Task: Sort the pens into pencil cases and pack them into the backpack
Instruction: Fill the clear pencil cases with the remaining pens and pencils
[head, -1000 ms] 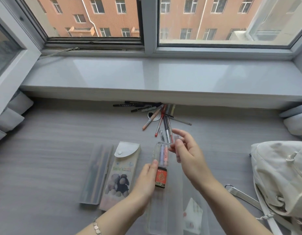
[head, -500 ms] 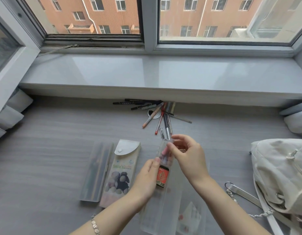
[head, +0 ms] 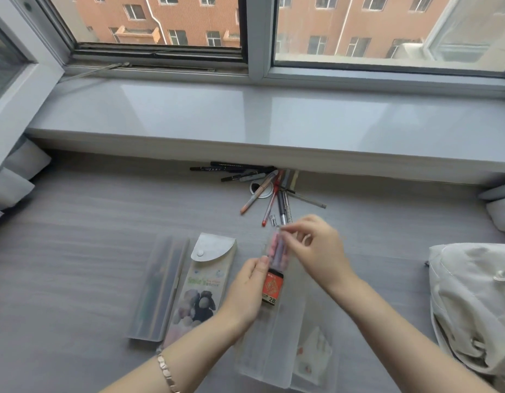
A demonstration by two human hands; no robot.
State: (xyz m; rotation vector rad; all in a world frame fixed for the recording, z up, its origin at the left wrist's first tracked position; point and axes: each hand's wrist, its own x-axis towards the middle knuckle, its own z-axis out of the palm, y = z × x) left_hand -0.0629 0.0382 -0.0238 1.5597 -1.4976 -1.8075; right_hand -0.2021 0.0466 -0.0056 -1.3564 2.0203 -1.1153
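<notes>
Pink and lilac pens [head: 278, 251] directly under the fingertips, inside clear plastic. Pinching now at the upper end of the translucent pencil case [head: 274, 321] with the right hand [head: 316, 248], thumb and forefinger [head: 296, 226] drawn together and smeared by motion; a second ago held apart just above that end. Cannot tell whether pressing the mouth closed or nudging the pen ends deeper. Gripping the same case lower down with the left hand [head: 245, 290], thumb laid against its edge right beside the orange 2B lead box [head: 272, 287], as before. Looks like finishing off this one case: contents in, closing probably under way.

Just beyond the right fingertips, loose on the grey mat [head: 75, 279]: the remaining pens [head: 274, 194], and past those, tight against the sill [head: 274, 123], several black markers [head: 231, 168]. Left of the left fingers, flat and side by side: the sheep-print case [head: 200, 287] with flap down, then a frosted case [head: 157, 287] further out. Well off to the right of the right fingers, slumped and untouched: the pale backpack [head: 472, 307].

Plenty left, at a guess: sorting that loose pile, closing up, then packing every case away
</notes>
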